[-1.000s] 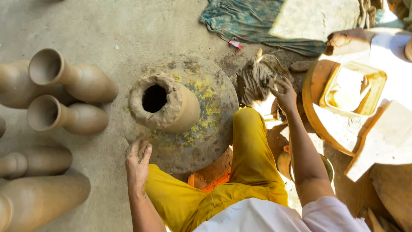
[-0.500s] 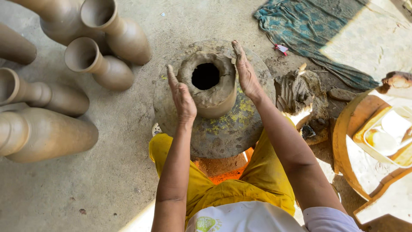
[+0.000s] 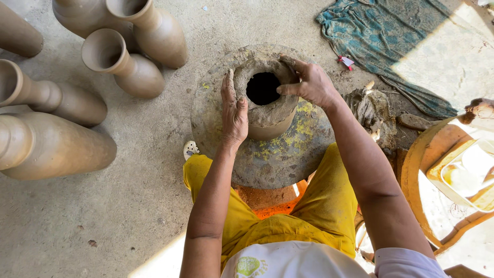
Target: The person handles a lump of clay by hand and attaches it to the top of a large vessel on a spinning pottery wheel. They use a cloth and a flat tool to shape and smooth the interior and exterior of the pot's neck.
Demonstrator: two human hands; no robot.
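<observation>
wet grey clay sits in a rough hollow cylinder (image 3: 265,110) at the middle of the round stone wheel (image 3: 267,164), right in front of my knees, its dark mouth facing up at me. my left hand (image 3: 234,113) lies flat against the outer wall on the left side, fingers (image 3: 227,87) stretched long and close together, palm pressed to the clay, closing on nothing, only bracing it. my right hand (image 3: 309,82) curls over the far right of the rim, fingers bent, the thumb reaching toward the opening so the lip sits pinched between thumb and fingers. i judge the two hands work against each other this way so the soft wall is backed on one side while it gets squeezed on the other

yellow flecks mark the wheel's face, and my yellow trousers (image 3: 309,216) fold around it. bare concrete floor (image 3: 113,216) spreads to my left, dusty and pale, with a row of finished clay vases (image 3: 128,67) lying and standing well apart from the wheel. a teal patterned cloth (image 3: 391,36) lies crumpled on the floor beyond my right hand, a muddy rag (image 3: 373,110) just beside the wheel, and a wooden-rimmed basin (image 3: 427,170) with a pale tray (image 3: 468,175) sits at far right in sunlight
</observation>
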